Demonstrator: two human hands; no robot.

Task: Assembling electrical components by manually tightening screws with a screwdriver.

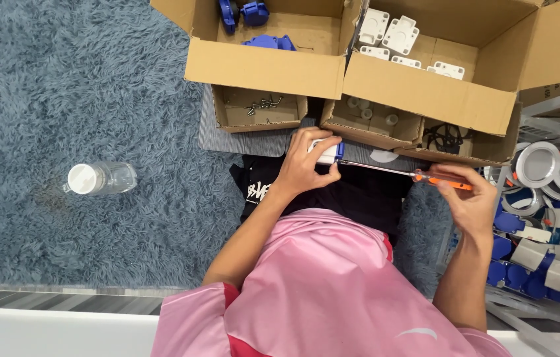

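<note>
Item: left hand (303, 168) gripping white-and-blue plug part (328, 152) just below the small screw box (260, 109), right hand (468, 201) pinching orange-handled screwdriver (392, 172); long tip likely slipping off, dropping screw into carpet (62, 86).

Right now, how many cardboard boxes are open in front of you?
5: two large boxes at the back, left and right; three small ones in front, left, middle, right. Others may be out of view.

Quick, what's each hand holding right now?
Left hand: closed around a small white and blue part.
Right hand: closed on the orange handle of a screwdriver, whose tip reaches the part.
</note>
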